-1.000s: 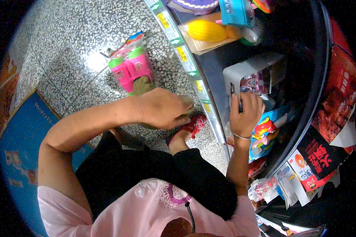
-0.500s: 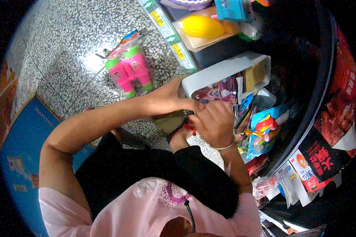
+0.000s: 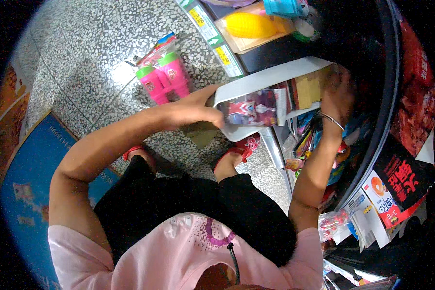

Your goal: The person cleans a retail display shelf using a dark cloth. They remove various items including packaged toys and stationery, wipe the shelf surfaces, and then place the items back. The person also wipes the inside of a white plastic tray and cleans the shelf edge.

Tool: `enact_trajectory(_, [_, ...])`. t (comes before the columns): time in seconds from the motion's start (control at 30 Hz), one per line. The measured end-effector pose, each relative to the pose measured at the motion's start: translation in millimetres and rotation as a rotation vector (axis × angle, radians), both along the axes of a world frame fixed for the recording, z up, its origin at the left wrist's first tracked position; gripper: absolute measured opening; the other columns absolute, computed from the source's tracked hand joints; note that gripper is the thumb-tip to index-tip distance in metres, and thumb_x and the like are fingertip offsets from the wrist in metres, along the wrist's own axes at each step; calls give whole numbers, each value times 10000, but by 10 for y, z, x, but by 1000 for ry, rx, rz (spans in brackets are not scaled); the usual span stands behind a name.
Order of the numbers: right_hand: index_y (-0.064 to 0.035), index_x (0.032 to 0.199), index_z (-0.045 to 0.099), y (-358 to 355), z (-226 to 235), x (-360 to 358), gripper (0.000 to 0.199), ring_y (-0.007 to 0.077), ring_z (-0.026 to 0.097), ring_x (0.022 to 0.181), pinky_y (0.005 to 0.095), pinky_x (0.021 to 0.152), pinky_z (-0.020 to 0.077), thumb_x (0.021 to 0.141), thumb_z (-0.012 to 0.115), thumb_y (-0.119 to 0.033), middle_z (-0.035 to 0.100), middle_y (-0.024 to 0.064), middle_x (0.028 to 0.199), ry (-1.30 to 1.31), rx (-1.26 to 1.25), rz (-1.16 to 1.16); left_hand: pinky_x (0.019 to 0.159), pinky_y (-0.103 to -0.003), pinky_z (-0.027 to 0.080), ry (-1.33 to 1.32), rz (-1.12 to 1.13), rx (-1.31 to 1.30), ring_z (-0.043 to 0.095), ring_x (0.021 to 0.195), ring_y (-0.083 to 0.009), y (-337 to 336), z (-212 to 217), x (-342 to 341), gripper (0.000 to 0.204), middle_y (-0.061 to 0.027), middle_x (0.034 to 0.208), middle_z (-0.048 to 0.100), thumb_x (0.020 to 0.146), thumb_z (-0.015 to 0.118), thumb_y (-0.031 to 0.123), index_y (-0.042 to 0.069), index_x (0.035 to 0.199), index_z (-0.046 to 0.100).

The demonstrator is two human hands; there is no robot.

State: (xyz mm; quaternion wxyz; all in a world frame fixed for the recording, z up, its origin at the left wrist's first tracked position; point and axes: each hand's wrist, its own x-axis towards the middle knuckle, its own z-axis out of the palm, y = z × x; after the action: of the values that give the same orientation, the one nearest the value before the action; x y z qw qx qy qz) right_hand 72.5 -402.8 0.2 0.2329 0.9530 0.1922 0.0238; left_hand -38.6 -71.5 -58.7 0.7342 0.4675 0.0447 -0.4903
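A long white plastic bin (image 3: 270, 77) is tilted over the edge of a dark shelf. It holds colourful packets (image 3: 251, 108) and a block of tan cards or boxes (image 3: 308, 92). My left hand (image 3: 202, 108) grips the bin's near-left end, the thumb over its rim. At the far right end is my right hand (image 3: 337, 94), a bracelet on its wrist; its fingers are dark and blurred, so their hold cannot be made out.
Pink and green toy binoculars (image 3: 166, 79) in clear wrap lie on the speckled floor. A yellow corn-shaped toy (image 3: 249, 25) sits on the shelf behind a price-label strip (image 3: 210, 31). Bright packaged goods (image 3: 307, 150) fill the space beneath my right forearm. A blue board (image 3: 38, 179) is at left.
My right hand has moved from beside my left hand to the bin's far right end. The bin has shifted slightly left, and its packets now show more plainly.
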Motion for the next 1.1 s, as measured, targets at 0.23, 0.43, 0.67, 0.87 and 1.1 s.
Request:
enact_trajectory(0.23, [-66, 1030, 610, 882, 311, -289, 185, 324, 587, 922, 397, 795, 467, 892, 525, -155, 638, 125, 970, 44, 588, -132, 814, -301, 452, 63, -85, 96, 543, 947, -173, 228, -170, -299, 582, -76, 1007, 580, 672, 653, 102, 23, 1223, 482])
enact_trajectory(0.43, [-70, 952, 589, 1311, 255, -615, 162, 268, 549, 797, 394, 723, 466, 815, 537, -139, 567, 87, 833, 221, 538, 272, 812, -315, 455, -51, -166, 167, 559, 932, -185, 273, -775, -1075, 507, -82, 973, 599, 688, 670, 67, 19, 1163, 500])
enact_trajectory(0.67, [-60, 950, 570, 1570, -251, -1175, 188, 260, 559, 813, 368, 701, 465, 762, 571, -62, 566, 88, 825, 509, 660, 304, 777, -399, 481, -131, -609, 354, 624, 931, -296, 498, -882, -1698, 403, -182, 1002, 651, 787, 609, 204, -2, 1132, 572])
enact_trajectory(0.87, [-89, 847, 542, 1645, -790, -1035, 92, 243, 578, 818, 373, 688, 496, 763, 537, -126, 580, 77, 816, 532, 579, 330, 759, -414, 489, -288, -1010, 352, 638, 886, -336, 479, -1538, -2025, 392, -213, 951, 657, 801, 567, 334, -3, 982, 652])
enact_trajectory(1.1, [-49, 951, 613, 1514, -171, -866, 107, 226, 608, 760, 318, 686, 496, 857, 570, -72, 631, 78, 886, 434, 1044, 50, 719, -451, 473, -513, -1165, -7, 619, 858, -347, 20, -70, -32, 405, -187, 906, 650, 860, 519, 370, 5, 1003, 621])
